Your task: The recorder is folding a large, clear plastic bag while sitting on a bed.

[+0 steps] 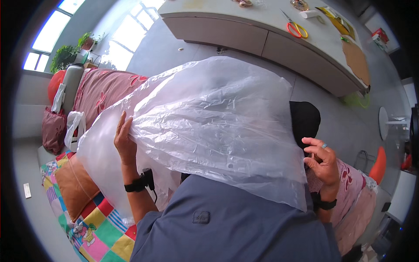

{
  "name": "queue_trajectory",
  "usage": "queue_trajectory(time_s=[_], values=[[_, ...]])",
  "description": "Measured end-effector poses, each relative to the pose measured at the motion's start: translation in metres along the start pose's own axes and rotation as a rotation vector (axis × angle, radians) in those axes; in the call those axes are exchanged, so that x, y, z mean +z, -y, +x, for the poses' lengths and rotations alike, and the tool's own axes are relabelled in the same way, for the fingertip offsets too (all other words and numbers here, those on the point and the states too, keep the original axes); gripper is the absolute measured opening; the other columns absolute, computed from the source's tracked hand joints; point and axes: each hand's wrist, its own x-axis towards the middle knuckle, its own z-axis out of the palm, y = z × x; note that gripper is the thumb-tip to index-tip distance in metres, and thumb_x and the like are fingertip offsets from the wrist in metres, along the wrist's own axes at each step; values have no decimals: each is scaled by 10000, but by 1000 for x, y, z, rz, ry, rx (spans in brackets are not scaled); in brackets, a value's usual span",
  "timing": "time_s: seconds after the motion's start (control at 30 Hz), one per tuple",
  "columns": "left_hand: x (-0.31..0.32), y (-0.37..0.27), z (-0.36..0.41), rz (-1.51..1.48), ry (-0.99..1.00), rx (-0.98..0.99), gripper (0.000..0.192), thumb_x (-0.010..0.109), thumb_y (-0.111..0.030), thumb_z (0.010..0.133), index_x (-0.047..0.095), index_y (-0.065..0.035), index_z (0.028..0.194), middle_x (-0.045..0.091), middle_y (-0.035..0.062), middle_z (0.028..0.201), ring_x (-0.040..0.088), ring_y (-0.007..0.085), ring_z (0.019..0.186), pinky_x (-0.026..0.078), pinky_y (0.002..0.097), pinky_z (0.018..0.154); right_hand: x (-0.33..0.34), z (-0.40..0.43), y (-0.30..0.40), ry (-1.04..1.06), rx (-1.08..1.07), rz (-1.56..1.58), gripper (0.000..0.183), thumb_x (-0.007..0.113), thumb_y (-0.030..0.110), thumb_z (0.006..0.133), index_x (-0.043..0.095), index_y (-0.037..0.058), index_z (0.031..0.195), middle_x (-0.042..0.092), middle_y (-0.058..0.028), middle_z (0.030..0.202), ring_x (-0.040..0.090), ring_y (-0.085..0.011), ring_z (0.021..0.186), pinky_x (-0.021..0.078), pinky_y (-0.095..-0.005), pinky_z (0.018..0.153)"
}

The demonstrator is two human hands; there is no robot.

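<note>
A large translucent plastic bag (222, 127) spreads across my lap and out to the left. My left hand (126, 139) grips it where the film bunches into folds that fan out to the right. At the bag's right edge is my right hand (320, 159), its fingers curled and the thumb near the fingertips; whether it pinches any film cannot be told. Both wrists wear black straps, and the left one carries a small black device (147, 180). Behind the bag's right side shows a black rounded thing (304, 121), likely my covered knee.
Ahead stands a low cabinet (222, 31) bearing scissors (296, 29) and a cardboard piece (355, 60). At left are a patchwork cover (114, 229), a brown cushion (77, 186), a white plastic bag (75, 126) and potted plants (63, 57). An orange object (378, 167) stands at right.
</note>
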Motion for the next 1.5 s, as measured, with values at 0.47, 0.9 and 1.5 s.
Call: queue_trajectory(time_s=[0.47,0.9,1.5], values=[[-1,48,-46,17,68,-204,272,475,30,807,610,2,1042,548,193,1184,536,288,1105,433,331,920,41,47,-49,-93,437,476,388,518,286,906,525,-58,1085,615,-121,910,635,-175,777,439,-234,524],[23,86,-87,144,386,-266,246,560,-42,749,653,-36,976,545,240,1155,526,356,1094,424,377,926,84,208,-93,-85,600,892,257,613,281,841,566,29,824,553,-44,704,458,-106,485,294,-227,374],[26,-238,94,-452,444,177,385,690,-47,732,550,-21,1090,534,177,1154,616,200,807,510,296,662,89,133,26,-104,-65,473,67,646,46,801,597,3,818,485,42,632,423,-17,585,357,-191,521]])
